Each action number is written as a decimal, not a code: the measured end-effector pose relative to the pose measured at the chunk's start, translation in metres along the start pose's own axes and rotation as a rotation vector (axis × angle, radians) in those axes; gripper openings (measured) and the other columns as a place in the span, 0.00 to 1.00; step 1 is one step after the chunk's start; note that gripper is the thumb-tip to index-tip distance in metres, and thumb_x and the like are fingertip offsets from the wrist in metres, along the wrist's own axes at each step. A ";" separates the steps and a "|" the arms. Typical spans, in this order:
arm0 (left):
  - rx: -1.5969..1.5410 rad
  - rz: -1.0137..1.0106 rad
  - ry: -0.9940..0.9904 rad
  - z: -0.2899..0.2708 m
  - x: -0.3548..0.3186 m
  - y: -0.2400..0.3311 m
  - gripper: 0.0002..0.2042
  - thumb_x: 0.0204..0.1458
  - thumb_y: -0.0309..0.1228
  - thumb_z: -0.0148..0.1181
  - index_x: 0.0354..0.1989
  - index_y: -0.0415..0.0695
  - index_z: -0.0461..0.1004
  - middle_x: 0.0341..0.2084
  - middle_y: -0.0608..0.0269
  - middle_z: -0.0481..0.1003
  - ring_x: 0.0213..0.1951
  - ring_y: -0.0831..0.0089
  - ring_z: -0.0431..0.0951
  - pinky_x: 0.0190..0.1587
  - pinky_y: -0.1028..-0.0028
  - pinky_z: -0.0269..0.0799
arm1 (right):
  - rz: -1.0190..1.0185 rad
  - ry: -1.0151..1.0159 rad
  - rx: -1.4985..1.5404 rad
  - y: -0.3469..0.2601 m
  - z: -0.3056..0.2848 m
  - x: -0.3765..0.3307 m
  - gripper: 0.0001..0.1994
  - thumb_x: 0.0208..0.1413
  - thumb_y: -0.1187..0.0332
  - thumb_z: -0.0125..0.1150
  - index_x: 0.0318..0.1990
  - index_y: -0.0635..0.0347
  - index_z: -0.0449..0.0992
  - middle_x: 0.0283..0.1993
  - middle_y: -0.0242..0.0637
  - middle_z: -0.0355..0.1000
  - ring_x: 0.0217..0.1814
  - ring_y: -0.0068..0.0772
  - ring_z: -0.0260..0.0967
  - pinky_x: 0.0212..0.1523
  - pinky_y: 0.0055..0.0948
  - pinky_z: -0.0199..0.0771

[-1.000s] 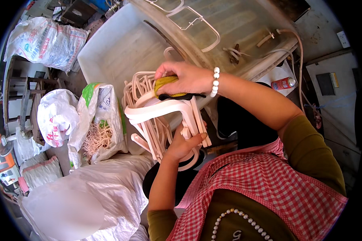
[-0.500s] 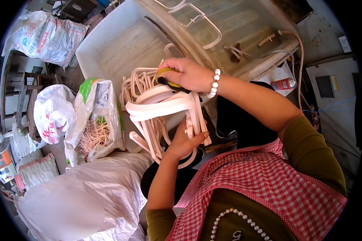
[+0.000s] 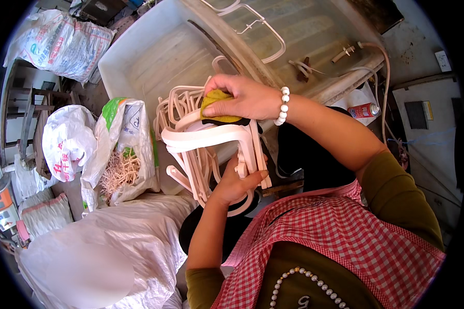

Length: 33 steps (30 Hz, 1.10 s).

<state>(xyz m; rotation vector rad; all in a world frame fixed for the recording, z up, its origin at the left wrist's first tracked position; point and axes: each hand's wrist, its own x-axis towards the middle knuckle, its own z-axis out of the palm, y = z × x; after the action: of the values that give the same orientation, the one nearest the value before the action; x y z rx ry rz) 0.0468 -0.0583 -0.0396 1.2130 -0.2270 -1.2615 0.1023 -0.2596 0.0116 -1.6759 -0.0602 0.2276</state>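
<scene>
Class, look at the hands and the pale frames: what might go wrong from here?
1. The left hand grips the bundle of pale frames at one side, so a hard push might tip it.
2. The yellow-and-black pad in the right hand might slip or catch on a frame's edge.
3. The beaded bracelet on that wrist might snag on a frame.

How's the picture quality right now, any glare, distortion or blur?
Head view: the pale frames look bright, almost washed out; head view: a blurred oval covers part of the white sack; head view: fisheye distortion with black corners.
</scene>
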 end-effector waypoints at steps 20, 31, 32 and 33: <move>0.190 0.115 0.088 0.002 0.005 0.004 0.22 0.45 0.23 0.63 0.50 0.38 0.64 0.39 0.63 0.71 0.39 0.76 0.72 0.42 0.75 0.71 | 0.043 0.334 0.560 -0.002 -0.010 -0.010 0.11 0.62 0.61 0.52 0.47 0.57 0.70 0.40 0.25 0.70 0.39 0.13 0.66 0.41 0.16 0.68; 0.126 0.108 0.072 0.001 0.001 0.003 0.19 0.45 0.22 0.62 0.47 0.38 0.66 0.35 0.64 0.71 0.37 0.77 0.72 0.39 0.75 0.71 | -0.011 -0.055 0.251 -0.007 -0.002 -0.009 0.15 0.56 0.71 0.60 0.49 0.59 0.66 0.44 0.29 0.67 0.46 0.18 0.64 0.48 0.20 0.67; 0.121 0.110 0.063 0.001 0.001 0.002 0.19 0.45 0.22 0.62 0.47 0.38 0.66 0.35 0.64 0.71 0.36 0.77 0.72 0.39 0.76 0.71 | 0.026 -0.036 0.248 -0.007 -0.001 -0.008 0.14 0.56 0.71 0.60 0.48 0.59 0.66 0.44 0.29 0.67 0.46 0.18 0.64 0.47 0.20 0.67; 0.118 0.129 0.052 0.002 0.002 0.002 0.19 0.45 0.23 0.62 0.47 0.38 0.66 0.35 0.64 0.71 0.36 0.77 0.72 0.39 0.76 0.71 | 0.036 -0.024 0.244 -0.007 0.000 -0.008 0.14 0.56 0.71 0.61 0.48 0.59 0.66 0.44 0.29 0.67 0.46 0.18 0.64 0.47 0.20 0.66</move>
<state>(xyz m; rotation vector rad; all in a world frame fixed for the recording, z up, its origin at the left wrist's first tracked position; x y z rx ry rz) 0.0472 -0.0611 -0.0384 1.3095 -0.3401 -1.1159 0.0949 -0.2607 0.0195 -1.4320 -0.0193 0.2717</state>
